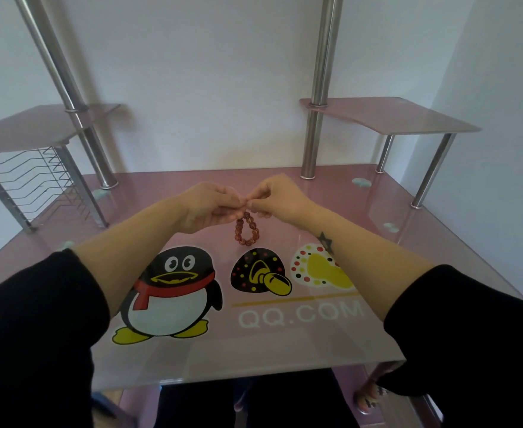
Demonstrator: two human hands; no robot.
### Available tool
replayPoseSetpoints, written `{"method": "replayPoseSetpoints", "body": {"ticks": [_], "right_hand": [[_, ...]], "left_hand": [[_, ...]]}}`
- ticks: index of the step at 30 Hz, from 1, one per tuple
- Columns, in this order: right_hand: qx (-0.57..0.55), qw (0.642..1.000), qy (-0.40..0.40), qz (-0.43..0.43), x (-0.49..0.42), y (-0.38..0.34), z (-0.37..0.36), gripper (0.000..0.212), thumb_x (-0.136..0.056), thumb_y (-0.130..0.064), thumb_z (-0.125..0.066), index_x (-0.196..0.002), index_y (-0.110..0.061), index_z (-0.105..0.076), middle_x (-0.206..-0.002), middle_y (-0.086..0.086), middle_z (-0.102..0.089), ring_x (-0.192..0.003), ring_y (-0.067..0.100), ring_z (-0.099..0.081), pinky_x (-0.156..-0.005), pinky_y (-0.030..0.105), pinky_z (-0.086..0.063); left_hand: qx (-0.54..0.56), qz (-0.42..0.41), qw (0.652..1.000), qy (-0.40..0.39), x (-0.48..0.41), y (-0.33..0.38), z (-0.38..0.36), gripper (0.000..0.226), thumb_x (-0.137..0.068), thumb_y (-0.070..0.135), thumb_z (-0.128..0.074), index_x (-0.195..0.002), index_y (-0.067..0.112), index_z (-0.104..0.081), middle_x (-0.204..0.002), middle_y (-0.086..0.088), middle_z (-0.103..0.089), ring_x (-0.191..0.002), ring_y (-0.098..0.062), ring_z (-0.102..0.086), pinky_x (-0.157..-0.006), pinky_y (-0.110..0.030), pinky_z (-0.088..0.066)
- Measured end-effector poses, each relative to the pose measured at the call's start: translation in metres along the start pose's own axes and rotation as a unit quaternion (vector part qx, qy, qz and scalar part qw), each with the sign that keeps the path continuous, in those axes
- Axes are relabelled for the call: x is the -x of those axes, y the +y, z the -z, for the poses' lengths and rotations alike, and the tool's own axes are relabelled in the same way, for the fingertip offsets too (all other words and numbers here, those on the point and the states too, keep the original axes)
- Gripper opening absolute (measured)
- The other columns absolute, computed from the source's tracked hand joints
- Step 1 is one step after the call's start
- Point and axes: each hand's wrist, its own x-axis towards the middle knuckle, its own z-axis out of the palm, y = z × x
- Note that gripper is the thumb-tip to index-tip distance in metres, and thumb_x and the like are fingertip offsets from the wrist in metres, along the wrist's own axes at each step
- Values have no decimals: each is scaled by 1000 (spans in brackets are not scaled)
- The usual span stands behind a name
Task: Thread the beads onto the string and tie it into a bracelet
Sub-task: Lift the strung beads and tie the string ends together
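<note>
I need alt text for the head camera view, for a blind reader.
The left hand and right hand pinch the top of a loop of red-brown beads, hanging over a pink desk printed with a penguin.

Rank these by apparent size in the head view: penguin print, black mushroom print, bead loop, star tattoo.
1. penguin print
2. black mushroom print
3. bead loop, held above the table, so nearness may enlarge it
4. star tattoo, clearly smallest

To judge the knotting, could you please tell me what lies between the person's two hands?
In the head view, only the top of the reddish-brown round-bead loop, pinched where the left hand and right hand meet.
</note>
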Motion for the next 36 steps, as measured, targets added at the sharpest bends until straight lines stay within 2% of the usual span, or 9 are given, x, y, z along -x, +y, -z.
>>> {"method": "replayPoseSetpoints", "body": {"ticks": [3,6,10,18,21,26,30,32,36], "right_hand": [[36,999,23,1,-1,2,-2,15,-87,-15,-68,-94,-2,-72,-73,8,-69,-55,8,-59,-54,13,-51],[36,998,52,2,-2,3,-4,16,-86,-18,-69,-90,-3,-70,-66,0,-66,-49,4,-57,-49,12,-48],[-5,999,48,6,1,4,0,13,-81,-17,-74,-84,-4,-71,-69,6,-71,-53,10,-61,-56,21,-54],[-28,1000,-5,3,5,5,1,10,-79,-8,-73,-86,-1,-72,-75,8,-70,-56,11,-58,-55,21,-51],[-32,999,12,-11,4,9,1,13,-81,-11,-73,-88,-1,-70,-75,8,-69,-59,12,-58,-57,22,-51],[-73,997,30,-17,3,12,0,8,-82,-6,-70,-86,0,-66,-79,13,-67,-65,13,-59,-63,25,-52],[-119,992,32,-40,1,12,-2,3,-83,-4,-68,-84,-2,-66,-83,21,-68,-62,13,-61,-63,25,-53],[-146,987,26,-57,-1,12,-2,4,-85,-4,-67,-85,0,-67,-87,24,-70,-61,14,-62,-63,26,-54],[-180,979,7,-100,-3,13,0,8,-86,-10,-67,-86,-3,-70,-75,12,-69,-59,15,-64,-59,25,-55]], "left_hand": [[-14,7,1000,-3,0,0,1,9,-88,10,-66,-79,11,-68,-74,-5,-72,-65,-10,-68,-57,-19,-55],[-3,9,1000,6,-1,0,0,8,-88,8,-65,-81,9,-68,-75,-5,-72,-67,-11,-69,-59,-19,-56],[33,17,999,10,0,2,1,11,-87,4,-65,-77,7,-68,-75,-8,-73,-68,-12,-70,-60,-19,-56],[28,22,999,22,0,2,0,22,-80,-5,-68,-84,14,-59,-70,-6,-69,-62,-11,-66,-53,-18,-52],[-69,-15,997,39,1,0,-2,26,-77,-2,-73,-90,16,-59,-72,-1,-68,-67,-11,-61,-59,-21,-46],[-137,-96,984,56,1,-2,-4,27,-76,2,-77,-91,15,-60,-82,-5,-71,-85,-18,-67,-86,-31,-52],[-166,-147,973,72,1,-3,-8,26,-78,2,-75,-92,15,-57,-74,-1,-68,-68,-10,-67,-73,-27,-55],[-175,-168,967,84,1,-3,-10,27,-78,3,-74,-92,16,-55,-79,-4,-65,-70,-15,-65,-73,-30,-58],[-187,-204,954,114,0,-4,-14,30,-77,-2,-71,-91,16,-52,-89,-10,-63,-75,-23,-63,-73,-36,-60]]}}
